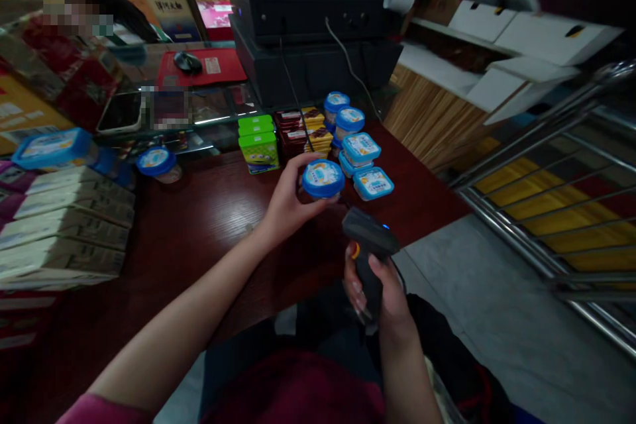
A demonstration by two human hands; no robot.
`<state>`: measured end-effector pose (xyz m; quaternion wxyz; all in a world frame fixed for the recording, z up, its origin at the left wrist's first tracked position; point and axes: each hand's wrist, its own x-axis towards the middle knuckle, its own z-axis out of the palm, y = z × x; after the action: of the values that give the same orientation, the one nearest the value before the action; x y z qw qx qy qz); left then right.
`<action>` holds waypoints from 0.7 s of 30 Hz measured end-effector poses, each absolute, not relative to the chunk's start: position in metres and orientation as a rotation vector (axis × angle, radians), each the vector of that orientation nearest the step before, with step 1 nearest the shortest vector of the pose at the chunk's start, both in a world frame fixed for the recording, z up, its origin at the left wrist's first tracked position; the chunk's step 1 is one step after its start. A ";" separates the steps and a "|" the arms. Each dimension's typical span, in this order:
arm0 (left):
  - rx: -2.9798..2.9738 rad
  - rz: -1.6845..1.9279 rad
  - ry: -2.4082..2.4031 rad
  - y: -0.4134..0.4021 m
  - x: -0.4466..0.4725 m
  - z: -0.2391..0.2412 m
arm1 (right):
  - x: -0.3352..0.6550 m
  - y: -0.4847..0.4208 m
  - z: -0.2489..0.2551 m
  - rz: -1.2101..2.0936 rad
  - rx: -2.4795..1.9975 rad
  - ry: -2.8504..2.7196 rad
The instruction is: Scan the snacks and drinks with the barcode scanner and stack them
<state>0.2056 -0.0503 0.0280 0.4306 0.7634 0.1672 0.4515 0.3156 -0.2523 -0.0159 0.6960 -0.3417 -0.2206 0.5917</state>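
My left hand (pixel 288 202) grips a round tub with a blue lid (pixel 323 179) just above the dark red counter (pixel 199 225). My right hand (pixel 377 291) is wrapped round the handle of a black barcode scanner (pixel 368 242), whose head points toward the tub from below. Several more blue-lidded tubs (pixel 360 149) stand right behind the held one. Green boxes (pixel 258 142) and dark brown packets (pixel 303 129) stand beside them.
Stacked flat cartons (pixel 59 225) and other blue tubs (pixel 156 162) sit at the left. A black register (pixel 313 33) rises behind the goods, with a cable running down. Another person is at the far left. A metal rail (pixel 541 165) stands at the right.
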 end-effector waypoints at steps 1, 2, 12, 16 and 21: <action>1.950 1.132 0.343 -0.051 0.219 0.033 | 0.319 -0.258 -0.017 1.297 -0.762 -0.487; 1.996 1.128 0.276 -0.051 0.233 0.036 | 0.322 -0.264 -0.018 1.276 -0.763 -0.477; 2.131 1.051 0.276 -0.064 0.319 0.015 | 0.361 -0.308 -0.034 1.138 -0.790 -0.404; 2.181 1.094 0.407 -0.069 0.325 0.009 | 0.367 -0.311 -0.038 1.085 -0.800 -0.378; 2.345 1.101 0.622 -0.073 0.321 0.012 | 0.361 -0.305 -0.031 1.112 -0.788 -0.383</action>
<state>0.3212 -0.0735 0.0117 0.2366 0.8552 0.2267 0.4015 0.3609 -0.3048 -0.0310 0.7597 -0.3620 -0.1758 0.5107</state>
